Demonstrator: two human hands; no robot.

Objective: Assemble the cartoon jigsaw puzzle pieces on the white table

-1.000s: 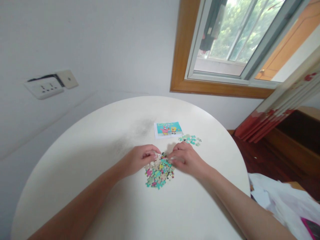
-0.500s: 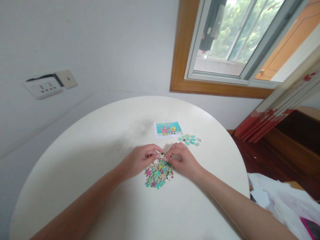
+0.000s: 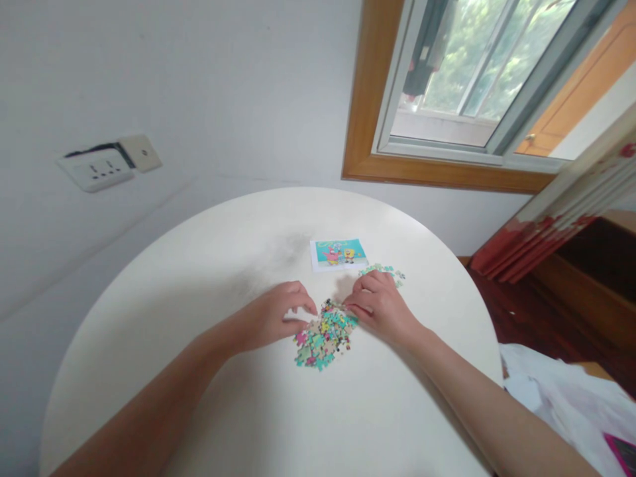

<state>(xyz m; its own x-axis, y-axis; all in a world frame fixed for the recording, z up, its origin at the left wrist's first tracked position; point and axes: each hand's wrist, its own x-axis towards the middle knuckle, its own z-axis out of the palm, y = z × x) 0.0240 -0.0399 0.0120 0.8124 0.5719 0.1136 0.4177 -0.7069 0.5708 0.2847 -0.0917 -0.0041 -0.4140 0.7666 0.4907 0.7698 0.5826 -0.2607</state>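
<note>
A heap of small coloured puzzle pieces [image 3: 322, 334] lies on the round white table [image 3: 209, 278]. My left hand [image 3: 273, 315] rests at the heap's left edge, thumb and forefinger curved apart with nothing between them. My right hand [image 3: 380, 305] sits at the heap's upper right, fingers bent down onto the pieces in a pinch; what it grips is too small to name. Behind it lies a smaller patch of joined teal pieces [image 3: 385, 270]. A cartoon picture card [image 3: 339, 254] lies just beyond.
A wall socket [image 3: 97, 170] is on the white wall at left. A wood-framed window [image 3: 447, 99] is behind the table. Red and white curtain [image 3: 551, 222], wooden furniture and white cloth [image 3: 561, 404] are at right.
My hands, which met over the heap pinching a piece together, have drawn apart. The left hand has let go and opened; the right has moved right, onto the heap's edge.
</note>
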